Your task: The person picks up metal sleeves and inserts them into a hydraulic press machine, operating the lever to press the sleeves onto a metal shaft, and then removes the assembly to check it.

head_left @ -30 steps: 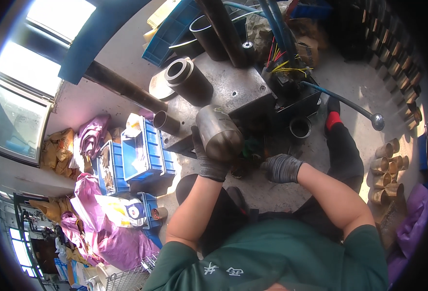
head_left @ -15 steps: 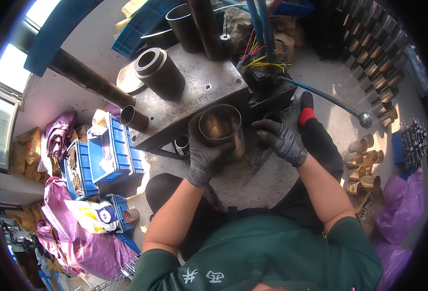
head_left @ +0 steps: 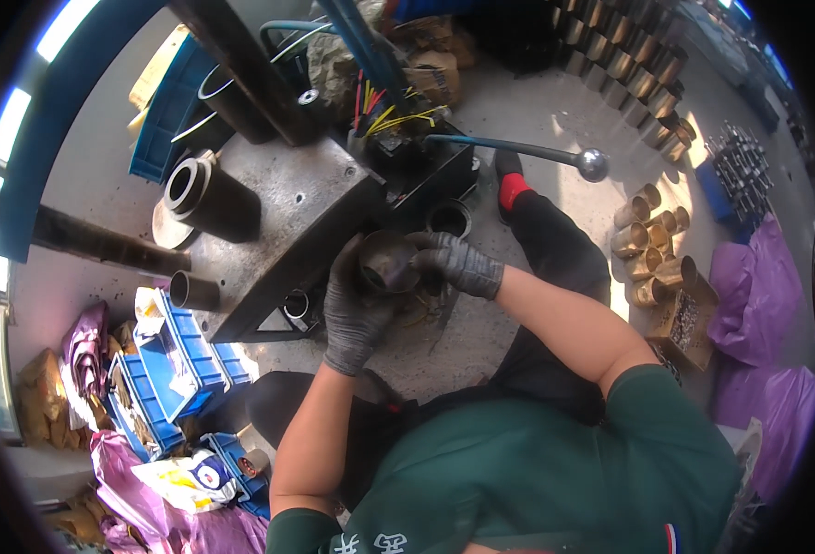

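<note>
A short, wide metal cylinder point(head_left: 389, 262) is up between my hands, beside the front edge of a steel machine table point(head_left: 287, 175). My gloved left hand point(head_left: 354, 309) wraps round its left side and underside. At the right rim, the bent fingers of my gloved right hand point(head_left: 458, 263) are closed on the cylinder's edge; their tips are partly hidden. The cylinder looks tilted, and its inside is dark. Just beyond my right hand is another dark open-ended tube point(head_left: 450, 220), low beside the machine.
A heavy dark die cylinder point(head_left: 214, 201) and a small tube point(head_left: 195, 291) are on the machine table. A ball-ended lever point(head_left: 537, 155) sticks out to the right. Several brass-coloured sleeves point(head_left: 647, 263) lie on the floor at right. Blue crates point(head_left: 181, 355) are at left.
My right hand has come from apart onto the cylinder's rim. The cylinder is tilted and turned from its earlier mouth-up pose. My view has swung to the right.
</note>
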The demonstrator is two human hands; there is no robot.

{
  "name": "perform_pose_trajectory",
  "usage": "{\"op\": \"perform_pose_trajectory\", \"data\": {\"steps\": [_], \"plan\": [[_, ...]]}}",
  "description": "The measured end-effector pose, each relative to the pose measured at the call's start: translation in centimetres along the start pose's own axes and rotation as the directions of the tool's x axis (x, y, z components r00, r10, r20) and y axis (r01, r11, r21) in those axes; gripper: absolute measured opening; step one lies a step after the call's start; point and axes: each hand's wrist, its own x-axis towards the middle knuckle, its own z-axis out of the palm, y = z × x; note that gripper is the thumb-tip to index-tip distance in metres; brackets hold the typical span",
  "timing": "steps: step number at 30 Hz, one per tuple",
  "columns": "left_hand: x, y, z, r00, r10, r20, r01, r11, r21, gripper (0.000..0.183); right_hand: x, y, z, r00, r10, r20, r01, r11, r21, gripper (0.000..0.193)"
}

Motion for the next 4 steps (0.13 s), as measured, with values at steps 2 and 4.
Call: {"op": "perform_pose_trajectory", "data": {"steps": [2,4], "plan": [[0.1,-1.5,0.8,0.998,0.068,0.019,-0.069,0.997,0.044,0.095,0.3,1.6,-0.7,0.999,0.039,-0.019,-0.036,0.989,0.14,0.044],[1.1,-3.4,3.3,0.977,0.159,0.14,-0.174,0.98,0.101,0.094,-1.7,2.3,-3.4,0.993,0.048,-0.11,-0.028,0.984,0.175,0.042]]}}
